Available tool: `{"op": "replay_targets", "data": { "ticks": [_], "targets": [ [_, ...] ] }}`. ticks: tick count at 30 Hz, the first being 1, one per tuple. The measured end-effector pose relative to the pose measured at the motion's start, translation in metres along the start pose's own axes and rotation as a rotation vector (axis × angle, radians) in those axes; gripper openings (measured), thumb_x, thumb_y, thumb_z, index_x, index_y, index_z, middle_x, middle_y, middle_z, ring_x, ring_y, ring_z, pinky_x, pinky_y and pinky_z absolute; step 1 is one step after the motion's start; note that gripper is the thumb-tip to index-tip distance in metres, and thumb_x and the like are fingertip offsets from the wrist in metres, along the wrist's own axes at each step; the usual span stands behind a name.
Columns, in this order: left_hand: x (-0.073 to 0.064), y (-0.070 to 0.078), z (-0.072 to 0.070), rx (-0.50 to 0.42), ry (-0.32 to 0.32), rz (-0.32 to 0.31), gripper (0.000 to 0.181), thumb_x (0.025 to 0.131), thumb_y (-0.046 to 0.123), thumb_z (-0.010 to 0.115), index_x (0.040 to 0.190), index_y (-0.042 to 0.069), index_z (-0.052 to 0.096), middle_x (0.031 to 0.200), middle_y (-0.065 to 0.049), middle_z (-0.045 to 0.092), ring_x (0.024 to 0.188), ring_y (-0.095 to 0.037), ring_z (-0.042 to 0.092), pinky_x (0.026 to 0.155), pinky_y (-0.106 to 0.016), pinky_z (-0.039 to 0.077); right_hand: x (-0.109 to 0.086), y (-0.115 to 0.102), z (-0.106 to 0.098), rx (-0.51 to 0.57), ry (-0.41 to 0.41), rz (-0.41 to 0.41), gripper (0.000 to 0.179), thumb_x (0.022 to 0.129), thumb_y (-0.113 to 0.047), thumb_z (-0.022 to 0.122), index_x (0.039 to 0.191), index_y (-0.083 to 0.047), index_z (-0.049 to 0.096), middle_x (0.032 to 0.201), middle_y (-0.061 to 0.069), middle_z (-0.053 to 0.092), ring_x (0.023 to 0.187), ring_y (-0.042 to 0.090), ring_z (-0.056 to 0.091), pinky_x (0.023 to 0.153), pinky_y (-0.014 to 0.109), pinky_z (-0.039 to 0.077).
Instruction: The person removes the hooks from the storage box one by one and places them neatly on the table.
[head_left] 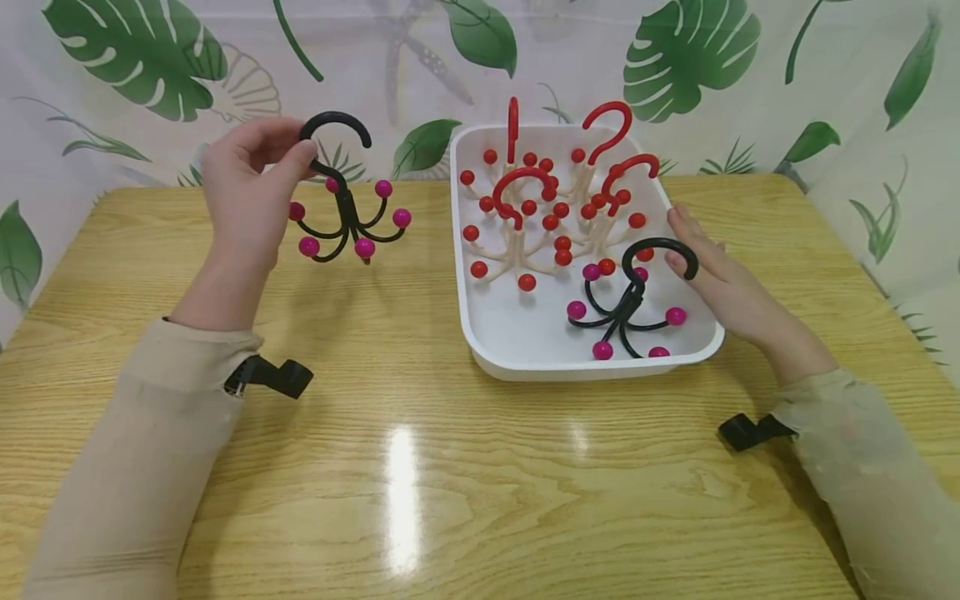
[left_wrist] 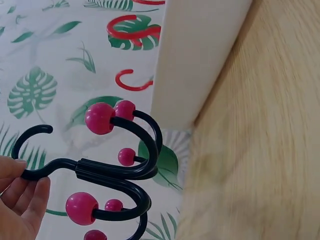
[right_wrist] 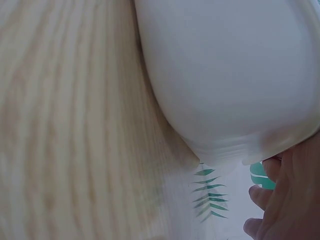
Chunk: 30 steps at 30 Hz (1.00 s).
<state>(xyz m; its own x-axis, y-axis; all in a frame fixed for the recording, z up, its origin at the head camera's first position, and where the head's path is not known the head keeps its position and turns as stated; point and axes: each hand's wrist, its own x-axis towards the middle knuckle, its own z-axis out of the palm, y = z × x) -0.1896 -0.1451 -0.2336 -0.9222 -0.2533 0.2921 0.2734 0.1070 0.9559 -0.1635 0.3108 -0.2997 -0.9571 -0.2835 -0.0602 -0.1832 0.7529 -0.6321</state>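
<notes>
My left hand [head_left: 251,179] pinches a black multi-arm hook hanger [head_left: 347,212] by its hook, above the table to the left of the white plastic tub [head_left: 467,321]. Bright pink balls tip the hanger's curved arms, which point down and outward. In the left wrist view thumb and fingers meet on the hook's base. At the tub's right side, my right hand [head_left: 723,287] holds the rim, thumb over the edge and the other fingers outside. A second black hanger [head_left: 626,308] with pink balls stands in the tub's near right part, its hook close to my right thumb.
Several cream hangers [head_left: 516,250] with red hooks and red balls stand crowded in the tub's far and middle part. The tub sits on a wooden table [head_left: 360,467], with a leaf-patterned backdrop [head_left: 360,50] behind it.
</notes>
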Motion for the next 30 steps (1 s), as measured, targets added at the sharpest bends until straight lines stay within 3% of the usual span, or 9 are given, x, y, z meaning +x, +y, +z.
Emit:
{"op": "replay_targets", "data": {
  "ticks": [13,25,30],
  "targets": [
    [0.021,-0.024,-0.009,-0.095,0.109,-0.113,0.017,0.080,0.003,0.066,0.097,0.003,0.067,0.091,-0.003,0.058,0.078,-0.013,0.058,0.078,-0.021,0.051,0.000,0.000,0.000,0.000,-0.006,0.001,0.057,0.097,-0.037,0.031,0.143,-0.034,-0.002,0.151,-0.009,-0.012,0.137,0.018,-0.014,0.105,0.050,-0.017],
    [0.030,-0.042,-0.012,-0.083,0.153,-0.122,0.016,0.079,0.004,0.067,0.095,0.004,0.067,0.089,-0.004,0.059,0.076,-0.011,0.056,0.075,-0.021,0.051,0.000,-0.004,-0.006,-0.063,-0.076,0.028,0.065,0.095,-0.041,0.036,0.141,-0.036,-0.010,0.149,-0.012,-0.017,0.136,0.017,-0.020,0.104,0.056,-0.016],
    [0.032,-0.044,-0.012,-0.094,0.167,-0.120,0.015,0.079,0.002,0.067,0.094,0.004,0.067,0.087,-0.004,0.059,0.076,-0.011,0.057,0.075,-0.021,0.052,-0.004,-0.002,-0.014,-0.167,-0.138,0.064,0.073,0.093,-0.045,0.041,0.140,-0.038,-0.015,0.148,-0.009,-0.020,0.132,0.025,-0.029,0.095,0.069,-0.012]
  ]
}}
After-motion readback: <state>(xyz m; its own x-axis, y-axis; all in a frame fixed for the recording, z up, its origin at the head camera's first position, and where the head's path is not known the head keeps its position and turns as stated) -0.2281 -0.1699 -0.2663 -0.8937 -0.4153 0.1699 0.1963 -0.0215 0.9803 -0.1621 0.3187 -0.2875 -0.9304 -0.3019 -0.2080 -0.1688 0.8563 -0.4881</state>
